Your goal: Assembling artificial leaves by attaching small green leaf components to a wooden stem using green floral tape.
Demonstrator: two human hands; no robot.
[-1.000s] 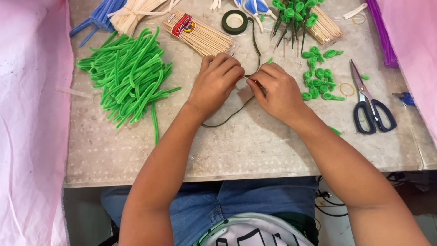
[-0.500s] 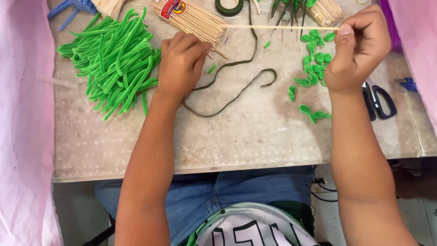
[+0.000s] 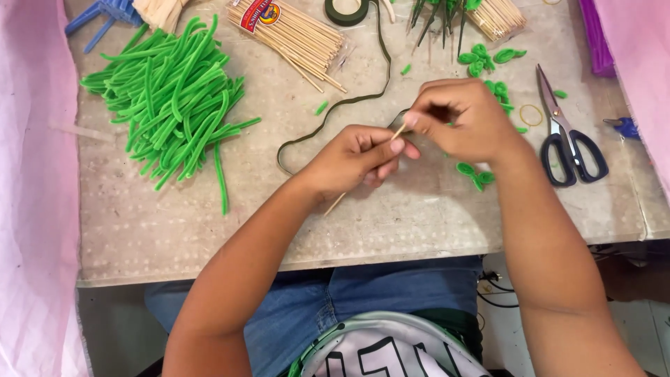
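Note:
My left hand grips a thin wooden skewer that slants from lower left up to the right. My right hand pinches the skewer's upper tip, just right of my left thumb. A dark green floral tape strip trails across the table from a tape roll at the top and passes under my hands. Whether my right hand also holds the tape end is hidden by the fingers. Small green leaf pieces lie just below my right wrist.
A heap of green pipe cleaners lies at the left. A packet of wooden skewers sits at top centre, more skewers at top right. Black-handled scissors and a rubber band lie at the right. Pink cloth flanks the table.
My right hand has come down from the upper right with the skewer and met my left hand at the table's middle. My left hand left the skewer packet and now grips the skewer.

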